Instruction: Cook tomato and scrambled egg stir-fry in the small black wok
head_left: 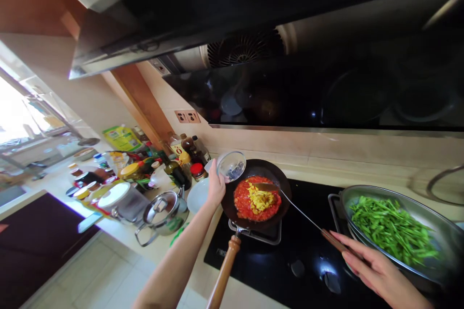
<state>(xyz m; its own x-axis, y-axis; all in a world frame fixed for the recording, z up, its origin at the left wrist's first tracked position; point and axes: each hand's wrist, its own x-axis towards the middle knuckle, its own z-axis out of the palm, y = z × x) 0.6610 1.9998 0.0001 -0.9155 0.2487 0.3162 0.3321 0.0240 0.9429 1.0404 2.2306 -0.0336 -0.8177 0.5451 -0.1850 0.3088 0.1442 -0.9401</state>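
A black wok [253, 169] with a wooden handle sits on the stove burner, filled with red tomato sauce [242, 203] and yellow scrambled egg [260, 199]. My left hand [216, 187] grips a clear glass bowl [232, 165], tilted at the wok's left rim. My right hand [373, 270] holds the wooden grip of a metal spatula [300, 212], whose blade rests on the egg in the wok.
A steel bowl [427, 212] of green vegetables stands on the right burner. Left of the wok are a white plate [197, 196], a lidded steel pot [163, 212], a white lidded container [116, 198] and several sauce bottles and jars. The range hood hangs close overhead.
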